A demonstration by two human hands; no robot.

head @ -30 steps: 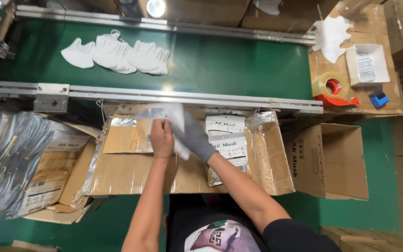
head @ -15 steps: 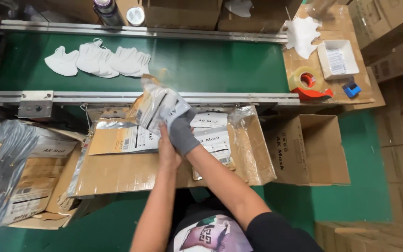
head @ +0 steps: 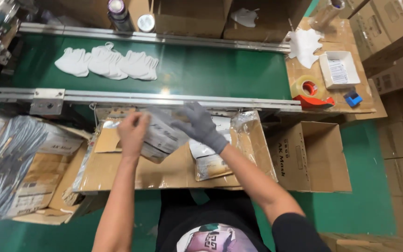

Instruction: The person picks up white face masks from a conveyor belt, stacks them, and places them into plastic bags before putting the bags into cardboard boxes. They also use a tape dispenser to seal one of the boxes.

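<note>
- The bare left hand (head: 132, 132) has its fingers curled around the left edge of a flat silvery foil pouch with a white printed label (head: 160, 136), just left of the frame's centre.
- The grey-gloved right hand (head: 200, 127) lies on the pouch's right end with its fingers spread and bent over it.
- Half a second ago both hands held the pouch higher, against the metal rail; now they have come down over the open brown cardboard box (head: 131, 165), and the pouch is tilted.
- A second foil pouch (head: 209, 158) lies flat in the box under the right forearm.
- Three white folded masks (head: 108, 64) rest on the green conveyor belt (head: 211, 70) at the upper left.
- A red tape dispenser (head: 311, 92) sits at the upper right, well apart from both hands.
</note>
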